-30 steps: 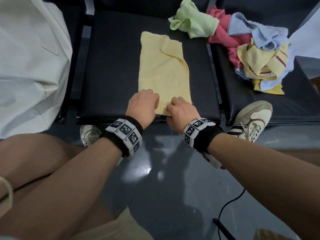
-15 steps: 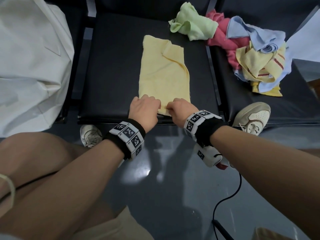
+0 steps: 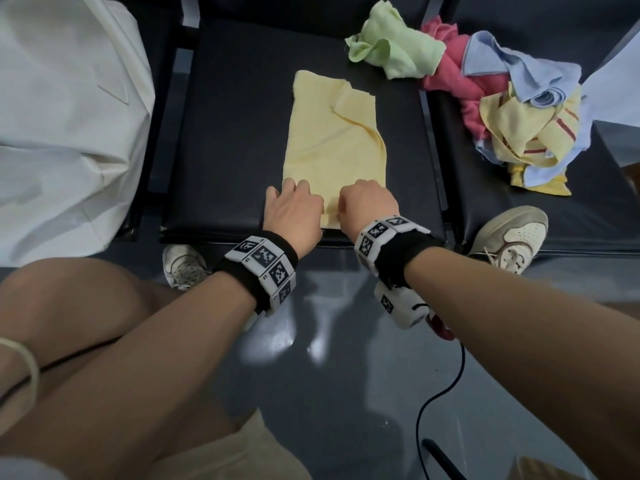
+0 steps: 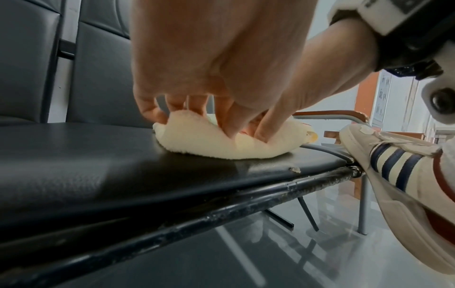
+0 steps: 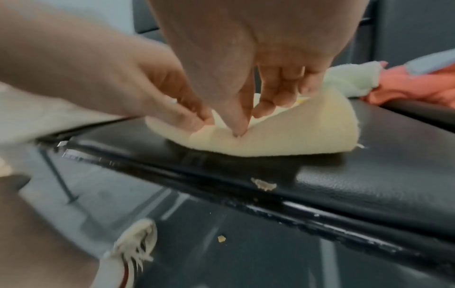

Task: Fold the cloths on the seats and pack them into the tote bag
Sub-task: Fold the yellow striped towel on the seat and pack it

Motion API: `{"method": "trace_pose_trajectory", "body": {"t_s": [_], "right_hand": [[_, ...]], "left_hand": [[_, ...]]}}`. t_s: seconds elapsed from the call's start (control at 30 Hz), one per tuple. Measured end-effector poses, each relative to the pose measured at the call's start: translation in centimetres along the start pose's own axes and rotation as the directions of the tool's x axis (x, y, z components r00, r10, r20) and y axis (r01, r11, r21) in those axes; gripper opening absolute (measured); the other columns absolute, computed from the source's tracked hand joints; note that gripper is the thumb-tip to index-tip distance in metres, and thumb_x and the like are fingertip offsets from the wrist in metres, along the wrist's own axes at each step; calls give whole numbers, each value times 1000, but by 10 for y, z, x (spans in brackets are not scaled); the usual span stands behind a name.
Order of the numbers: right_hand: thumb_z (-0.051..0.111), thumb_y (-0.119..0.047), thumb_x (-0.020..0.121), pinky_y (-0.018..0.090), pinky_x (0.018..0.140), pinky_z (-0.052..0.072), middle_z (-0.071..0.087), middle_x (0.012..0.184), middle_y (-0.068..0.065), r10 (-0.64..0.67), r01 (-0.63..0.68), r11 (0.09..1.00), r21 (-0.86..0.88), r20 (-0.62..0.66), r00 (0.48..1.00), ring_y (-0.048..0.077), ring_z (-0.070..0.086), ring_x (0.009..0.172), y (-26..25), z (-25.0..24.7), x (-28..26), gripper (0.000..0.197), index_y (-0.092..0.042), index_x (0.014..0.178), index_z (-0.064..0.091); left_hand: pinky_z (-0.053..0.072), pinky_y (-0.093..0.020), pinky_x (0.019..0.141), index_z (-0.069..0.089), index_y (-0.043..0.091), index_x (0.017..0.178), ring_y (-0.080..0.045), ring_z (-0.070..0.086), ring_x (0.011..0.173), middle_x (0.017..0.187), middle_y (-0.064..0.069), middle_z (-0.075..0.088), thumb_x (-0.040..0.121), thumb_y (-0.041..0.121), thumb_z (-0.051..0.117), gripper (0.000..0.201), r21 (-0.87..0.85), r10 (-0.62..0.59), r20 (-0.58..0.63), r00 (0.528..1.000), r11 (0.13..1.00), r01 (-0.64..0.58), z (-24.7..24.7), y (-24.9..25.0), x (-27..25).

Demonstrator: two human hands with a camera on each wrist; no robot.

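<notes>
A pale yellow cloth lies lengthwise on the middle black seat, its far right corner turned over. My left hand pinches the cloth's near left edge, and my right hand pinches the near edge beside it. In the left wrist view the left hand has the yellow cloth raised into a rolled fold. In the right wrist view the right hand lifts the yellow cloth off the seat. A white tote bag sits on the left seat.
A pile of crumpled cloths lies across the middle and right seats: a green one, a pink one, a blue one and a yellow one with red stripes. My shoes rest under the seats' front edge. A black cable trails on the floor.
Both hands have moved slightly forward and lifted the cloth's near edge off the seat front, starting a fold away from me.
</notes>
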State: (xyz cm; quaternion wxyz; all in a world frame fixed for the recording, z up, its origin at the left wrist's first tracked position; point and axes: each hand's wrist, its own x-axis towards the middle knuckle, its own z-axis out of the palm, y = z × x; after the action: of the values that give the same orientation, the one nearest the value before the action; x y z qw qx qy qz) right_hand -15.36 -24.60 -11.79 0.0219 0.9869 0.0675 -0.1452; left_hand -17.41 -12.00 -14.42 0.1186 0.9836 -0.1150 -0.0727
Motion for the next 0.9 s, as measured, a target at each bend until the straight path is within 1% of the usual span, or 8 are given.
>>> {"method": "trace_pose_trajectory", "body": {"t_s": [0.13, 0.3, 0.43, 0.5, 0.63, 0.7, 0.8, 0.9], "right_hand": [[49, -7, 94, 33, 68, 33, 58, 103, 10, -84, 82, 996, -23, -72, 994, 27, 53, 100, -1, 14, -9, 16, -7, 103, 62], [53, -7, 92, 32, 65, 32, 57, 100, 14, -153, 157, 987, 15, -164, 975, 31, 52, 101, 8, 26, -17, 16, 0, 94, 67], [72, -2, 71, 30, 57, 35, 61, 81, 13, -195, 195, 981, -20, -207, 959, 34, 58, 82, 7, 28, -24, 5, 1, 74, 69], [79, 0, 51, 27, 54, 34, 59, 71, 10, -215, 209, 976, -54, -184, 959, 31, 58, 70, 6, 29, -25, 18, -3, 63, 66], [82, -2, 37, 32, 57, 43, 57, 67, 5, -204, 184, 974, -135, -153, 967, 29, 58, 68, 7, 28, -21, 29, -10, 60, 66], [82, -5, 45, 35, 65, 45, 60, 74, 6, -177, 155, 977, -147, -152, 972, 31, 58, 76, 5, 24, -21, 27, -11, 68, 69], [64, -13, 81, 38, 89, 37, 59, 105, 3, -175, 166, 976, -137, -56, 983, 26, 50, 108, 7, 18, -20, 21, -14, 101, 67], [52, -17, 91, 36, 96, 32, 57, 111, 0, -201, 195, 974, -116, -38, 979, 22, 47, 115, 13, 13, -16, 21, -17, 110, 63]], "left_hand": [[30, -34, 84, 69, 24, 99, -21, 50, 105, 101, 2, 65, 91, 10, 57, 21, -58, -2, -155, 988, 998, -7, -3, -1, 3], [35, -33, 87, 73, 24, 99, -21, 61, 97, 97, 1, 72, 93, 13, 55, 22, -118, -56, -154, 987, 992, 38, -2, 0, 4], [36, -35, 88, 72, 21, 96, -25, 62, 85, 93, -1, 72, 94, 22, 52, 20, -54, -61, -150, 987, 997, 53, -1, 4, 2], [36, -36, 88, 72, 19, 93, -25, 61, 83, 91, -1, 71, 94, 32, 51, 24, -7, -51, -140, 989, 999, 51, -2, 6, 0], [36, -37, 90, 70, 20, 107, -24, 59, 101, 107, -2, 64, 92, 34, 61, 23, 48, 4, -58, 998, 999, -1, 3, 3, -2], [35, -37, 90, 70, 20, 110, -24, 56, 106, 110, -2, 62, 91, 27, 63, 22, 61, 5, -39, 999, 998, -3, 5, 3, -2], [34, -38, 91, 70, 20, 110, -24, 53, 109, 112, -3, 61, 93, 26, 61, 20, 52, -6, -40, 999, 999, 9, 5, 4, -3], [32, -39, 88, 69, 20, 104, -24, 49, 110, 111, -2, 60, 94, 23, 58, 15, 71, -2, -44, 999, 997, 5, 3, 6, -4]]}}
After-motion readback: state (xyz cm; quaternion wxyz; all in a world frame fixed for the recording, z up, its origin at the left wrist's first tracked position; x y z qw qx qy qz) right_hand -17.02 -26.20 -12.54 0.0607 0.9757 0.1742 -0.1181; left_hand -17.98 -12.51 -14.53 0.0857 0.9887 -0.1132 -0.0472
